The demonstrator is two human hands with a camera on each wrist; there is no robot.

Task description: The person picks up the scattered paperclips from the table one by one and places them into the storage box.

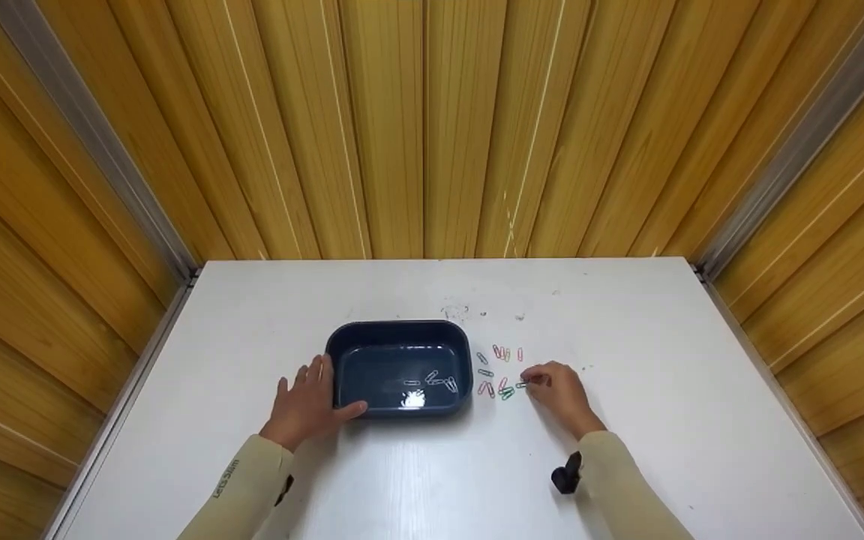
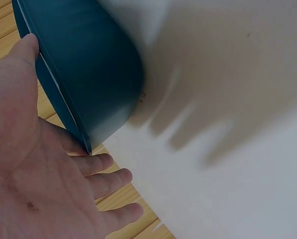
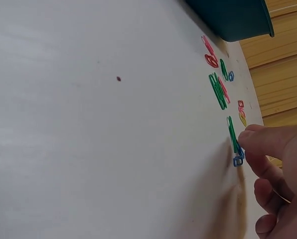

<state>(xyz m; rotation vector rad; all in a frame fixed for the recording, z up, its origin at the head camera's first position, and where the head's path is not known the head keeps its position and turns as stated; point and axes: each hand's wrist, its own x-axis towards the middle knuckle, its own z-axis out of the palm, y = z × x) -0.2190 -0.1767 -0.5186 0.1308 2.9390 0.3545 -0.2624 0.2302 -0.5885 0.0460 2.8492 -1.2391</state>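
Note:
My left hand (image 1: 306,409) rests at the left end of a dark blue rectangular dish (image 1: 398,412). Its thumb lies over the front rim, while the other fingers spread along the outer side, loosely straight in the left wrist view. Several pale paper clips (image 1: 432,379) lie inside the dish. To its right, my right hand (image 1: 563,394) is low over the table with curled fingers. Thumb and forefinger pinch at a blue paper clip (image 3: 238,161), right beside a green paper clip (image 3: 231,132). Part of the blue clip is hidden by the fingertips.
Several red, pink, yellow and green paper clips (image 1: 503,352) are scattered between the dish and my right hand. The white table (image 1: 439,480) has small dark specks behind the dish. Wood-patterned walls (image 1: 432,135) enclose its back and sides.

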